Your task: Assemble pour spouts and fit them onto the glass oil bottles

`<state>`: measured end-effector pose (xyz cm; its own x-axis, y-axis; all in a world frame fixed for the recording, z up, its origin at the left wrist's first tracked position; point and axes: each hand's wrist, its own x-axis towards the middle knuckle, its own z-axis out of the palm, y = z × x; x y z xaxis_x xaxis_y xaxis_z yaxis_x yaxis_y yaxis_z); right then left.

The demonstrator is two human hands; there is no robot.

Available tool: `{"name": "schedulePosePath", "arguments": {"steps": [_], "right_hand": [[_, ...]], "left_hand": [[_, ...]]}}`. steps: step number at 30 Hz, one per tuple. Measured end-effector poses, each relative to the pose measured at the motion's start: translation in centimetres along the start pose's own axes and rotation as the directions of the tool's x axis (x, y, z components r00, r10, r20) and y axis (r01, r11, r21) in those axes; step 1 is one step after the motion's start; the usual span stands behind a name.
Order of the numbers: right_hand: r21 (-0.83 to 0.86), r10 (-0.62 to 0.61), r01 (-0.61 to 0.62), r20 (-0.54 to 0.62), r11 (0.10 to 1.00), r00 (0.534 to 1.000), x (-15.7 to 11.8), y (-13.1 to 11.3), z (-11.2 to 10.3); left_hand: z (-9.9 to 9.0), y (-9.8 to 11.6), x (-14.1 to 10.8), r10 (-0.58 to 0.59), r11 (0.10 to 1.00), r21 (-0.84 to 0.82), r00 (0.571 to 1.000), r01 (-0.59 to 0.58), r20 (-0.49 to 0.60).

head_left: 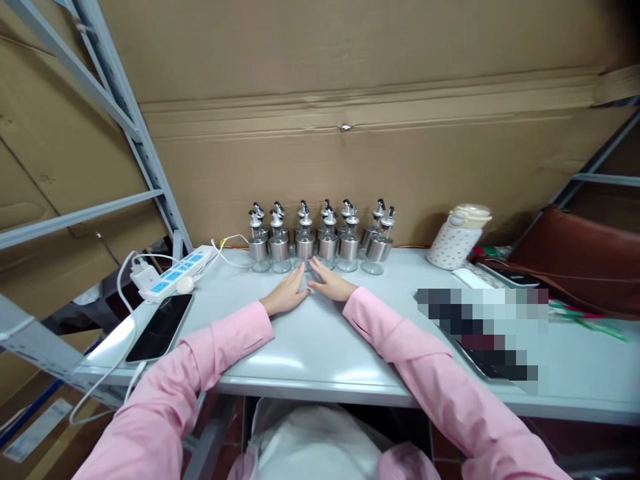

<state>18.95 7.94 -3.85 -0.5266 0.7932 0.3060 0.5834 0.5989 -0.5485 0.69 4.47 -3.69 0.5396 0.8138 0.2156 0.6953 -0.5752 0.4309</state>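
- Along the far edge of the table [320, 340]: metal-sleeved glass bottles [327, 248], two rows.
- Left hand [287, 293] and right hand [332, 283]: thumbs spread, holding nothing, near the front bottles; contact cannot be told.
- Spouts [306, 216]: probably easily knocked; low, even contact seems best.

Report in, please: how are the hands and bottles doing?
Left hand and right hand open, close to bottles, contact unclear. Bottles upright, two rows. Phone left, flask right, both off to the sides.
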Motion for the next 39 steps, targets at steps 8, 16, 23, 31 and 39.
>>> {"name": "schedulePosePath", "arguments": {"steps": [8, 16, 23, 31, 39], "right_hand": [[0.077, 0.133, -0.110, -0.448, 0.991, 0.884, -0.7, -1.9, -4.3], [0.355, 0.422, -0.231, -0.810, 0.906, 0.408, -2.1, 2.7, -8.5], [0.413, 0.479, -0.252, -0.664, 0.875, 0.575, -1.9, 5.5, -7.1], [0.529, 0.522, -0.173, -0.631, 0.831, 0.574, -1.8, 7.4, -7.1], [0.628, 0.570, -0.105, -0.605, 0.771, 0.556, -1.2, 9.9, -8.6]], "left_hand": [[-3.8, -0.9, 0.5, -0.038, 0.999, -0.009, 0.731, 0.044, -0.681], [-4.3, -7.0, 1.3, -0.397, 0.912, -0.373, 0.588, 0.169, -0.705], [-2.5, -6.9, 2.2, -0.434, 0.897, -0.382, 0.602, 0.222, -0.670], [-2.8, -7.4, 2.2, -0.435, 0.887, -0.425, 0.633, 0.179, -0.640], [-2.8, -7.4, 2.1, -0.435, 0.884, -0.438, 0.632, 0.164, -0.642]]}}
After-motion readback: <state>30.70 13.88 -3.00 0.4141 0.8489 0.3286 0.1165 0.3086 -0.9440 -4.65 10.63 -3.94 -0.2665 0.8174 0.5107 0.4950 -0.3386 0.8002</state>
